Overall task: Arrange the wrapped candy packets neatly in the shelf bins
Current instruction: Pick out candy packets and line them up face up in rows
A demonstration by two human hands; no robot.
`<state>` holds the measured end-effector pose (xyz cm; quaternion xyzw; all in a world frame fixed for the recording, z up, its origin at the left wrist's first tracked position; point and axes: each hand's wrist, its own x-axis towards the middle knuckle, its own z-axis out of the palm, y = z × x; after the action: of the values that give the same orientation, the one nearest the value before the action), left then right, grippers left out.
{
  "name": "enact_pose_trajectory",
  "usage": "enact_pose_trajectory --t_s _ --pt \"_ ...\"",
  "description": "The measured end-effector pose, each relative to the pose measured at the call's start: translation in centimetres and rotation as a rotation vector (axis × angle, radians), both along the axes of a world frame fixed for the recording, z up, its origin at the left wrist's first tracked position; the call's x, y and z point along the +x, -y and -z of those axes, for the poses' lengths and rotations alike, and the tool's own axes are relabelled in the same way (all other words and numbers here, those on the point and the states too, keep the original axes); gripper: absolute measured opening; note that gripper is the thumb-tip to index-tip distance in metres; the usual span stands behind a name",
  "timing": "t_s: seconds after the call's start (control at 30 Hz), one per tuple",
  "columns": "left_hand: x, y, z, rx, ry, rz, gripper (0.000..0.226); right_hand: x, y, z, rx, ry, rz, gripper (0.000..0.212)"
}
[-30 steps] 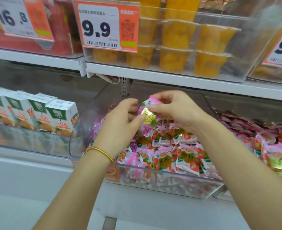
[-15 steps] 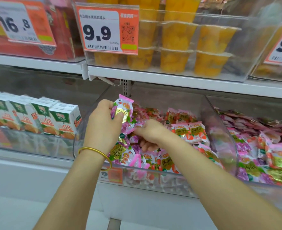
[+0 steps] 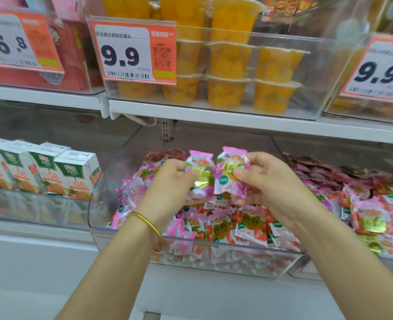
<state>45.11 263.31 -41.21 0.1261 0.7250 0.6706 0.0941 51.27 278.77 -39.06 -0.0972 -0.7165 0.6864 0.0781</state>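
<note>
- A pink-and-white wrapped candy packet (image 3: pixel 200 173) with a gold-green label is pinched upright by the left hand (image 3: pixel 167 188), whose thumb and fingers are curled onto its lower left part.
- A second pink-and-white candy packet (image 3: pixel 231 175), printed with purple grapes, is held upright by the right hand (image 3: pixel 271 190) and is gripped at its right edge between thumb and fingertips.
- The two held packets are raised side by side above the clear plastic shelf bin (image 3: pixel 214 262). Their inner edges appear to touch, though this cannot be told for certain.
- Further packets may be gathered beneath the left hand's fingers, but that part is hidden.
- The bin is filled with a loose pile of similar packets (image 3: pixel 248 227). Pink and purple ones are seen at the left and back, and strawberry-printed ones toward the front.
- A thin gold bangle (image 3: pixel 148 224) is worn on the left wrist.
- A heap of red and pink packets (image 3: pixel 364 211) is seen in the neighbouring compartment at the right.
- White-and-green juice cartons (image 3: pixel 75 174) are stood in a row in the compartment at the left.
- On the white shelf (image 3: pixel 214 114) above, clear cups of orange fruit (image 3: pixel 230 63) are stacked in a transparent box.
- An orange-and-white price tag marked 9.9 (image 3: pixel 131 51) is fixed to the front of that box.
</note>
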Motion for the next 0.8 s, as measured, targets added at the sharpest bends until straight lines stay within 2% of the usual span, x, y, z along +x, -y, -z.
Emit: enact_pose_trajectory --t_s 0.1,0.2,0.3,0.37,0.47,0.6,0.67,0.8 --pt "2.7 -3.0 -0.2 0.097 0.007 0.175 0.005 2.1 -1.1 -0.2 0.075 -0.023 0.088 0.009" --pt "4.4 -5.6 -0.1 0.158 -0.044 0.277 0.017 3.8 -3.4 -0.5 0.067 -0.011 0.158 0.014" --pt "5.2 -7.9 -0.3 0.158 -0.161 0.328 0.022 5.5 -5.8 -0.9 0.037 0.009 0.126 0.017" --pt "5.9 -9.4 -0.4 0.157 -0.222 0.356 0.025 6.4 -7.2 -0.9 0.124 -0.011 0.096 0.025" --pt "6.5 -11.3 -0.6 0.091 -0.334 0.354 0.029 7.1 -9.7 -0.9 0.202 -0.086 0.210 0.030" --pt "5.4 -12.6 -0.1 -0.076 -0.486 0.249 0.032 7.6 -14.7 0.2 0.107 -0.103 0.470 0.016" --pt "4.8 -12.9 0.3 -0.158 -0.520 0.211 0.033 7.8 -16.4 1.4 0.140 -0.039 0.463 0.019" --pt "4.2 -13.5 1.1 -0.230 -0.506 0.193 0.032 7.4 -17.4 3.0 0.382 0.120 0.418 0.042"
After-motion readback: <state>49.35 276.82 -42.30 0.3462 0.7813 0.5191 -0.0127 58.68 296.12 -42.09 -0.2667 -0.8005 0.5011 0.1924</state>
